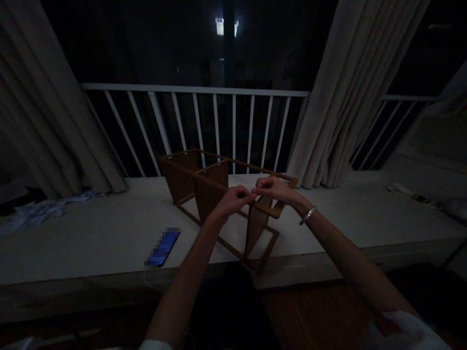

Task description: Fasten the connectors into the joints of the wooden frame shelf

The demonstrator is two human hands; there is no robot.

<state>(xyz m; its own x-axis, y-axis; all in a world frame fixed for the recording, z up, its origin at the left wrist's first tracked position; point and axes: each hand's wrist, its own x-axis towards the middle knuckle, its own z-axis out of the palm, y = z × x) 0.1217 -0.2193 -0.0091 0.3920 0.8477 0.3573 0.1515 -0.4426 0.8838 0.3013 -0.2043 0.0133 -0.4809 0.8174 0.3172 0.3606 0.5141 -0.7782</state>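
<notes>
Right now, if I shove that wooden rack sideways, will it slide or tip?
The wooden rack looks light and open-framed, so it probably slides on the smooth ledge. Its near corner overhangs the edge, so it may tip off. Thin slats could flex.

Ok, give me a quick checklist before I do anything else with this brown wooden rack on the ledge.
1. Brown wooden slatted rack resting on the white ledge: ok.
2. Rack's near corner overhangs the ledge edge: not ok.
3. Left hand at the top rail: ok.
4. Right hand at the same rail, fingertips meeting the left: ok.
5. Something small pinched between them: cannot tell.
6. Blue phone lying apart from the rack: ok.
</notes>
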